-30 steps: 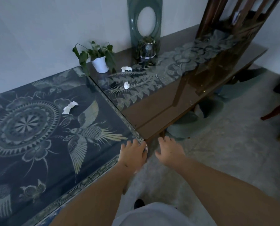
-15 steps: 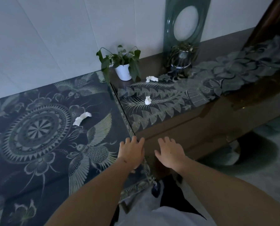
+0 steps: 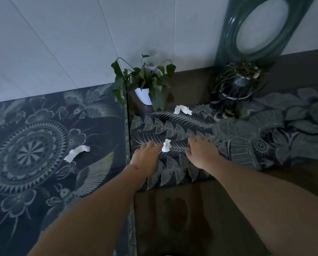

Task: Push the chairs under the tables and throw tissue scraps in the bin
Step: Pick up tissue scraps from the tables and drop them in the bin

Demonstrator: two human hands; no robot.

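The small crumpled white tissue scrap point(image 3: 166, 145) stands upright at frame centre between both released grips, left hand point(image 3: 145, 157) touching it, right hand point(image 3: 202, 151) just beside.

Two bare forearms, no sleeves visible anywhere up to the frame edge. Left hand point(image 3: 145, 159) and right hand point(image 3: 202, 154) both without gloves, rings, watch or bracelet. Short fingernails, as far as visible.

Both grips point(image 3: 174, 154) outstretched, seemingly relaxed
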